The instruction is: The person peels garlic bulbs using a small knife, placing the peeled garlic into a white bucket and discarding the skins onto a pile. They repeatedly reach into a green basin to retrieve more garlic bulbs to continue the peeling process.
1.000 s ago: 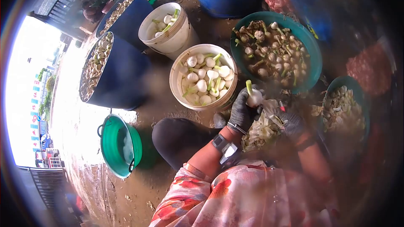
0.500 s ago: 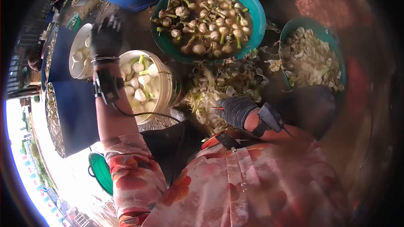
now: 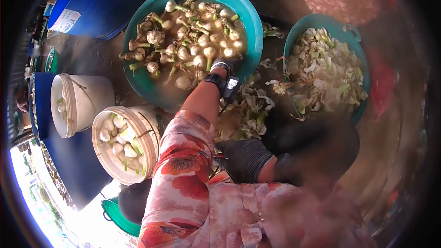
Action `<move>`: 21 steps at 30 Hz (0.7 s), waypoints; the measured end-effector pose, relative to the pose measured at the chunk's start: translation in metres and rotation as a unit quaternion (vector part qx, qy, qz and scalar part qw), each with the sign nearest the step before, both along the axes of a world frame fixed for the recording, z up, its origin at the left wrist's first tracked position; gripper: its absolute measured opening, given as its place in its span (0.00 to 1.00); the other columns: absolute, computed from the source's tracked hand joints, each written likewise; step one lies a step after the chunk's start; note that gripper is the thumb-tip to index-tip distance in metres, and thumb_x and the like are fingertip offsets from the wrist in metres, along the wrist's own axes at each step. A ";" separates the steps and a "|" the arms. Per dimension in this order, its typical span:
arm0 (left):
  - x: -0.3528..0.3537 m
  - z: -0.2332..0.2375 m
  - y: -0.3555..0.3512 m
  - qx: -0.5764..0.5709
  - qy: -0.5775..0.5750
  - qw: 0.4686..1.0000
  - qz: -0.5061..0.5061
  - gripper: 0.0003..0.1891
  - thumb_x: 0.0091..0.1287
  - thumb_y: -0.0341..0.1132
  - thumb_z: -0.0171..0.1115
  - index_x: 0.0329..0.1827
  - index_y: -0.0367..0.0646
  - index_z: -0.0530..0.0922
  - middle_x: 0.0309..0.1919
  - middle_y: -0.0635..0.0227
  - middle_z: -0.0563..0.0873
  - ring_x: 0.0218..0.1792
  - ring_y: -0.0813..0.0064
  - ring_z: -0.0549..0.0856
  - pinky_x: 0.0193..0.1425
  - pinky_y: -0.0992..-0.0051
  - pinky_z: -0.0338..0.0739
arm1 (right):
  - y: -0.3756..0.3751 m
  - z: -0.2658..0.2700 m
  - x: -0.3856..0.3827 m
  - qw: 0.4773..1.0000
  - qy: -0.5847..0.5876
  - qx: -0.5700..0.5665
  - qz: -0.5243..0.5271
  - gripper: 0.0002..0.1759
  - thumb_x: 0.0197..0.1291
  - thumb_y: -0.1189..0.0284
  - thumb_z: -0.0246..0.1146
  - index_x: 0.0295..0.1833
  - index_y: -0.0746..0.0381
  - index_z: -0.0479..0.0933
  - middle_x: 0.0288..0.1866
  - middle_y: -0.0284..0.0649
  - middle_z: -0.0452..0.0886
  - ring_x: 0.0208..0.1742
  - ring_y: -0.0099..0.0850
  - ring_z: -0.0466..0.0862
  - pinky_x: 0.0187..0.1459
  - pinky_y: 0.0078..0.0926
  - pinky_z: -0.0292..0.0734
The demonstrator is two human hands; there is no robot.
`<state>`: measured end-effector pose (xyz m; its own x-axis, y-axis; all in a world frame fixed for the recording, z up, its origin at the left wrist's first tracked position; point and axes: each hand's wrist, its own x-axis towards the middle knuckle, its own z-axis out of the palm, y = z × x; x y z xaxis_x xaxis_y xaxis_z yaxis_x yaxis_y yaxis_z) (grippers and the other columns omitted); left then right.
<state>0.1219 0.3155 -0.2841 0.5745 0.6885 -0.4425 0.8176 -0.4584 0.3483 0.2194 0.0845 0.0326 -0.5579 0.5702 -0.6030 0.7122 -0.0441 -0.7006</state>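
Observation:
My left hand (image 3: 228, 65), in a dark glove, reaches into the right side of a green basin (image 3: 254, 27) of murky water and garlic bulbs (image 3: 182, 53) with stems. Its fingers are mostly hidden, close to a pale garlic bulb (image 3: 230, 53). Near my lap, my right hand (image 3: 243, 160) in a grey ribbed glove is closed around a small tool (image 3: 220, 158), which showed a red part earlier; its kind I cannot make out. Peeled garlic with green stems (image 3: 120, 140) fills part of a white bucket (image 3: 150, 131) left of my forearm.
A second white bucket (image 3: 94, 96) stands further left, by blue barrels (image 3: 98, 7). Garlic skins (image 3: 248, 115) heap up below the basin. Another green tub (image 3: 290, 46) holds more peelings at right, with a red mesh sack (image 3: 337, 0) behind it.
My left hand has swung right from above the white buckets into the green basin. The right hand has drawn down closer to my lap, and the view has shifted.

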 end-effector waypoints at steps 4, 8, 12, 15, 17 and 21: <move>0.010 0.034 -0.014 -0.112 -0.056 0.937 0.326 0.23 0.60 0.47 0.69 0.56 0.46 0.82 0.55 0.59 0.85 0.56 0.58 0.84 0.58 0.64 0.78 | 0.012 0.007 0.007 0.999 0.002 -0.022 -0.040 0.18 0.66 0.58 0.59 0.48 0.62 0.78 0.41 0.49 0.85 0.43 0.48 0.85 0.45 0.44 0.79; -0.017 0.128 -0.044 -0.360 -0.338 0.719 0.489 0.11 0.66 0.31 0.65 0.51 0.42 0.81 0.32 0.65 0.84 0.25 0.74 0.81 0.28 0.71 0.79 | 0.013 0.002 0.014 0.974 0.007 0.109 -0.198 0.25 0.64 0.55 0.63 0.58 0.62 0.74 0.44 0.50 0.84 0.45 0.46 0.85 0.48 0.41 0.79; -0.052 0.206 -0.114 -0.280 -0.472 0.708 0.444 0.16 0.66 0.33 0.68 0.55 0.39 0.80 0.34 0.73 0.85 0.25 0.84 0.77 0.29 0.79 0.76 | 0.025 -0.028 0.021 0.869 0.178 0.179 -0.426 0.44 0.54 0.56 0.75 0.68 0.69 0.64 0.52 0.46 0.82 0.48 0.30 0.83 0.51 0.32 0.79; -0.070 0.239 -0.175 -0.230 -0.531 0.710 0.401 0.18 0.68 0.29 0.66 0.60 0.40 0.79 0.42 0.74 0.86 0.35 0.87 0.80 0.38 0.81 0.78 | 0.027 -0.023 0.019 0.879 0.184 0.196 -0.394 0.46 0.50 0.61 0.78 0.68 0.70 0.63 0.55 0.48 0.80 0.53 0.30 0.81 0.54 0.29 0.78; -0.081 0.251 -0.213 -0.228 -0.554 0.706 0.377 0.17 0.67 0.29 0.66 0.59 0.41 0.79 0.47 0.72 0.86 0.41 0.85 0.81 0.45 0.79 0.80 | 0.020 -0.020 0.007 0.880 0.271 0.154 -0.359 0.42 0.48 0.63 0.79 0.65 0.67 0.68 0.53 0.47 0.82 0.53 0.31 0.82 0.55 0.30 0.78; -0.091 0.281 -0.260 -0.113 -0.541 0.744 0.376 0.21 0.71 0.29 0.61 0.66 0.37 0.71 0.53 0.62 0.82 0.52 0.73 0.82 0.54 0.70 0.82 | -0.006 0.003 -0.008 0.917 0.241 0.187 -0.255 0.31 0.50 0.69 0.77 0.59 0.62 0.74 0.52 0.42 0.82 0.52 0.32 0.82 0.56 0.31 0.78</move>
